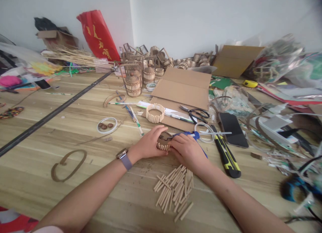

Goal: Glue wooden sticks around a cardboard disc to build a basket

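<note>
My left hand (153,142) curls around the left side of a small round piece with a brown cardboard base (163,138) and short wooden sticks standing along its edge. My right hand (187,150) is closed at the piece's right edge, with the fingertips pinched against the sticks. Just behind that hand shows a blue glue gun (195,135), a pale glue stick (218,133) jutting from its back; the hand covers much of the gun. Below the hands lies a loose pile of short wooden sticks (173,189). Beyond stands a finished-looking ring of sticks (155,113).
Black scissors (198,113), a yellow-black utility knife (227,155) and a phone (233,129) lie to the right. Cardboard sheets (181,88) and small stick baskets (132,82) are behind. At left are a white ring (107,125), a brown strip loop (68,166) and a long dark rod (60,107).
</note>
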Motion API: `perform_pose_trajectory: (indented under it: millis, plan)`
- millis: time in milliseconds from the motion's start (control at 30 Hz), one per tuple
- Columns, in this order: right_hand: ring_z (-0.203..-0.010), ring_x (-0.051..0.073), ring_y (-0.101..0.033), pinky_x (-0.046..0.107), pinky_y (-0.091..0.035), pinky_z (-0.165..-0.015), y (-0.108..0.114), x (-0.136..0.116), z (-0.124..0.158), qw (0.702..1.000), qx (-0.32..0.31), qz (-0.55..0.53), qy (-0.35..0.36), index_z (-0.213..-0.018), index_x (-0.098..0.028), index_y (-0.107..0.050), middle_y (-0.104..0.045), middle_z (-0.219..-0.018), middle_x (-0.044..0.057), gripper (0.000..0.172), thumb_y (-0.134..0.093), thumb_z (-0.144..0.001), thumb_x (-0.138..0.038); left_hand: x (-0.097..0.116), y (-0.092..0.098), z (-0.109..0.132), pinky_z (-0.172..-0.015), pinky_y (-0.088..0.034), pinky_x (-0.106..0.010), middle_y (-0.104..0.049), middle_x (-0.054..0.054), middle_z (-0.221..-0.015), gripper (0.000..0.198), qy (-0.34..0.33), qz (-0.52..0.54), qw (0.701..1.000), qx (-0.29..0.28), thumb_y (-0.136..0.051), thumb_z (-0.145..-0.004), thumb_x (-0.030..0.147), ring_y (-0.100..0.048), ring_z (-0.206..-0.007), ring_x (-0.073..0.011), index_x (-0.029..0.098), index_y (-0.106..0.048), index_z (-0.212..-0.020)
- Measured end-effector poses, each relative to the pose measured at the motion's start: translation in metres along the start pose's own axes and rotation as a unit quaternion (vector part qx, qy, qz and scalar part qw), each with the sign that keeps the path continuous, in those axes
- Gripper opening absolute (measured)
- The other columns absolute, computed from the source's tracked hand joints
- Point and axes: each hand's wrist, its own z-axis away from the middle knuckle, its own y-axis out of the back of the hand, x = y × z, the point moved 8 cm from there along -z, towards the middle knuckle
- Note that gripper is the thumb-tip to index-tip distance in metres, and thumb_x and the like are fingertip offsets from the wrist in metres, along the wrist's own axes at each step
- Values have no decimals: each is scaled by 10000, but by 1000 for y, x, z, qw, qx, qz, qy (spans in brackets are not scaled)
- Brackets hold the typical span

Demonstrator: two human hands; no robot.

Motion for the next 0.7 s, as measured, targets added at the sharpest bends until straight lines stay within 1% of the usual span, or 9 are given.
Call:
perform_pose_trajectory:
  millis: [367, 500, 567, 600, 700]
  plan:
    - [-775, 193, -530, 308, -333, -671, -1, 0, 0, 1000, 0, 4, 4, -848, -186, -662, -655, -803, 50, 112, -564, -901, -188, -1, -1, 0, -1120, -348, -508, -413, -188, -1407, 879, -2, -2, 1000, 1, -838, -632, 330, -396, -1348, -327, 185, -369, -1360]
    - [-763, 193, -546, 307, -360, -668, -4, 1, 0, 1000, -3, -9, 9, -842, -179, -659, -650, -797, 57, 119, -558, -903, -194, -2, -1, 0, -1122, -343, -512, -404, -186, -1411, 881, -1, 2, 1000, 0, -842, -631, 327, -392, -1351, -328, 194, -368, -1362]
    - [-781, 202, -574, 312, -389, -680, -5, 3, 0, 1000, -10, -17, 10, -885, -176, -663, -657, -821, 64, 91, -576, -889, -199, -2, -1, 0, -1123, -341, -512, -395, -186, -1417, 875, -2, 5, 1000, -1, -840, -637, 337, -382, -1358, -327, 202, -368, -1361]
    - [-802, 211, -590, 319, -406, -691, -4, 4, 0, 1000, -13, -19, 7, -938, -175, -663, -662, -847, 70, 99, -589, -880, -208, -2, -1, 1, -1124, -339, -512, -391, -186, -1420, 868, -3, 6, 1000, -2, -836, -644, 345, -376, -1363, -326, 203, -367, -1361]
    - [-861, 243, -620, 347, -451, -720, 4, 9, 0, 999, -12, -31, -12, -1112, -171, -621, -671, -928, 92, 260, -610, -864, -251, -2, 0, 1, -1133, -324, -509, -369, -189, -1437, 857, -1, 12, 1000, -8, -827, -660, 337, -349, -1380, -319, 198, -360, -1365]
